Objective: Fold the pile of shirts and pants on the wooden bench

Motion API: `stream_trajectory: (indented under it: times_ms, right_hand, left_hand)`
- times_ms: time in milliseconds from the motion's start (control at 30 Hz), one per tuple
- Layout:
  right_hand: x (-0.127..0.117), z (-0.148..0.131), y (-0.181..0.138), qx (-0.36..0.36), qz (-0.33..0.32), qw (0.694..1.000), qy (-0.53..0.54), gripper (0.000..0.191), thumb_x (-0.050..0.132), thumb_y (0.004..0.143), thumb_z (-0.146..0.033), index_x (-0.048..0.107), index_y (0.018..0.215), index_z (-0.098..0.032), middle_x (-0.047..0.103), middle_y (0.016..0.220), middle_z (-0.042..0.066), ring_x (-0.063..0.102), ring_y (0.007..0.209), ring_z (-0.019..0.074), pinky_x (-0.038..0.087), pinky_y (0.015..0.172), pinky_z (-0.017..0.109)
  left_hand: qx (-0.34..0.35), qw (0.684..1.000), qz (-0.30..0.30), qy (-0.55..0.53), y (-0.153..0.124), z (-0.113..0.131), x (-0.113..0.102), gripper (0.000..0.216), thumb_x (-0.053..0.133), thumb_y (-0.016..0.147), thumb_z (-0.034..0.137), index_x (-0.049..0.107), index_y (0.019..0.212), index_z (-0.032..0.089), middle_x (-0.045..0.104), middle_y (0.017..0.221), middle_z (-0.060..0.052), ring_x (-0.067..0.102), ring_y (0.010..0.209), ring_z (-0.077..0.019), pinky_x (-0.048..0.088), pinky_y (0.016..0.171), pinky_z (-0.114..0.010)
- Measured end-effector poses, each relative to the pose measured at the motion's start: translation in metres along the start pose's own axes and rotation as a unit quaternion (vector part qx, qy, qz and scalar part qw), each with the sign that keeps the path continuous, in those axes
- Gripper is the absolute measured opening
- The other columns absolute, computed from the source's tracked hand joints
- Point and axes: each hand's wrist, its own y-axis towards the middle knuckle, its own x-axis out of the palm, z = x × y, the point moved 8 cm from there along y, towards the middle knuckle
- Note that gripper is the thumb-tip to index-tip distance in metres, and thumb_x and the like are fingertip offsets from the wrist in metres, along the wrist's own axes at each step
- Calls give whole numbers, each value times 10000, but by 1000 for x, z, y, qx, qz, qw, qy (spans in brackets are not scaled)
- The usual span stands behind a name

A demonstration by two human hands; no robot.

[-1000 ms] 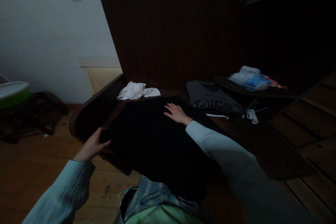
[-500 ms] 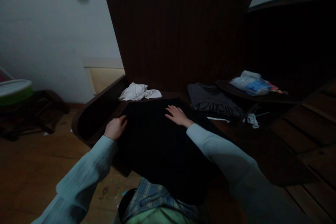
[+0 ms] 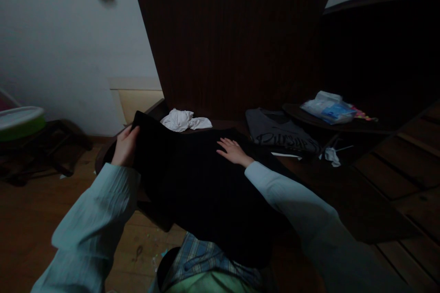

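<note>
A black garment (image 3: 202,183) lies spread over a dark wooden surface (image 3: 343,192) in front of me. My left hand (image 3: 124,146) grips its left edge and holds that edge lifted off the surface. My right hand (image 3: 233,151) lies flat, fingers spread, pressing the garment near its far middle. Both my arms wear pale blue sleeves.
A crumpled white cloth (image 3: 182,119) lies behind the black garment. A folded grey printed shirt (image 3: 280,132) sits to the right, with a plastic packet (image 3: 328,107) on a dark round tray beyond it. A green-rimmed basin (image 3: 20,121) stands far left. Plaid fabric (image 3: 206,256) shows at bottom.
My left hand took hold of the garment's left edge and raised it up and towards the far side. My right hand stayed flat in place.
</note>
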Motion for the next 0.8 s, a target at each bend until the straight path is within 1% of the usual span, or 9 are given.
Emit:
stream_trajectory:
  times_ms: [67,100,133,200,233,367,467,567,800]
  right_hand:
    - [0,0,0,0,-1,1000,-1,529,302,870,-476,371,1314,-197,298,1414,69,234,1306,215,205,1045,415]
    - [0,0,0,1,0,1000,-1,529,301,870,-477,372,1313,-199,297,1414,66,236,1306,214,206,1045,415]
    - [0,0,0,1,1,1000,-2,527,300,869,-476,372,1313,-200,298,1414,64,238,1305,213,206,1045,415]
    - [0,0,0,1,4,1000,-5,523,300,869,-473,373,1313,-205,303,1411,61,244,1303,212,208,1045,418]
    - [0,0,0,1,5,1000,-5,521,299,869,-473,373,1312,-209,306,1410,59,246,1302,212,208,1044,420]
    - [0,1,1,2,8,1000,-4,523,297,865,-483,378,1309,-219,313,1407,54,248,1302,212,212,1042,423]
    - [1,0,1,2,4,1000,-5,528,301,866,-477,375,1312,-205,307,1409,63,247,1302,216,213,1042,420]
    - [1,0,1,0,1,1000,-8,532,297,869,-472,368,1316,-194,301,1411,71,243,1303,219,211,1042,421]
    - [-1,-1,0,3,0,1000,-7,535,290,870,-478,365,1318,-195,301,1412,71,242,1303,214,201,1046,417]
  left_hand:
    - [-12,992,-120,39,-23,13,22,519,499,753,515,543,1051,92,661,911,-65,589,897,-215,459,843,-366]
    - [7,971,-230,68,-38,21,39,555,484,745,557,553,1071,113,650,993,-74,567,977,-231,437,884,-370]
    - [31,936,-337,100,-57,28,53,577,465,745,583,546,1113,146,621,1088,-72,531,1055,-240,414,920,-366]
    - [77,876,-450,157,-84,34,62,583,432,760,589,494,1203,214,542,1230,-44,468,1150,-240,385,957,-356]
    - [94,859,-468,184,-91,33,61,586,435,764,575,450,1245,240,503,1276,-30,448,1173,-237,376,967,-354]
    - [133,838,-447,283,-95,-2,41,730,545,699,535,329,1323,223,410,1352,-61,403,1212,-245,341,998,-365]
    - [145,836,-404,342,-94,-41,19,823,602,630,535,331,1317,174,333,1390,-127,352,1243,-277,318,1010,-392]
    - [141,840,-381,359,-101,-67,2,810,602,632,506,337,1305,140,355,1367,-165,372,1227,-289,331,998,-416]
    - [140,867,-356,321,-112,-68,-10,635,538,701,360,362,1286,184,476,1283,-124,461,1157,-256,375,962,-411]
